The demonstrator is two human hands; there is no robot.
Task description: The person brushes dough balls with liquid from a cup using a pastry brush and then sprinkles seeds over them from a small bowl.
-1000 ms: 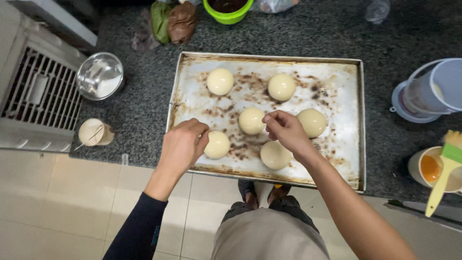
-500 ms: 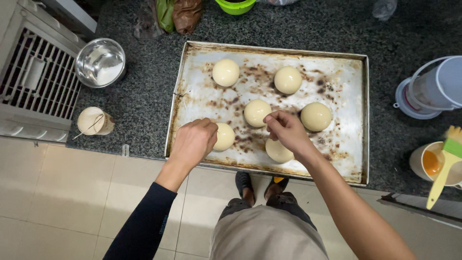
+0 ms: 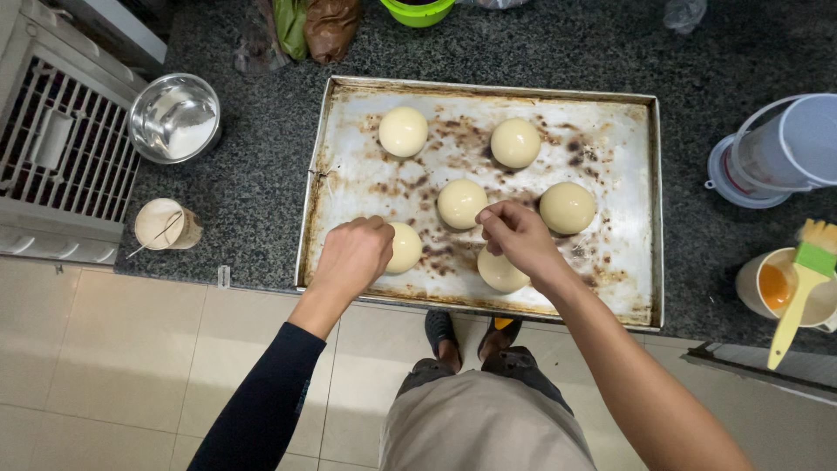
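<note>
Dark speckled tabletop (image 3: 244,192), carrying stained baking tray (image 3: 628,262). Six pale dough balls on tray: two far, two middle, two near. Steel bowl (image 3: 174,118) and small cup (image 3: 166,224) left of tray; pastry brush (image 3: 806,279) across cup of yellow wash (image 3: 772,288) at right. Left hand (image 3: 353,255) curled over near-left dough ball (image 3: 405,247), touching. Right hand (image 3: 514,234) fingertips pinched, above near-right dough ball (image 3: 501,272); contents of pinch not discernible.
</note>
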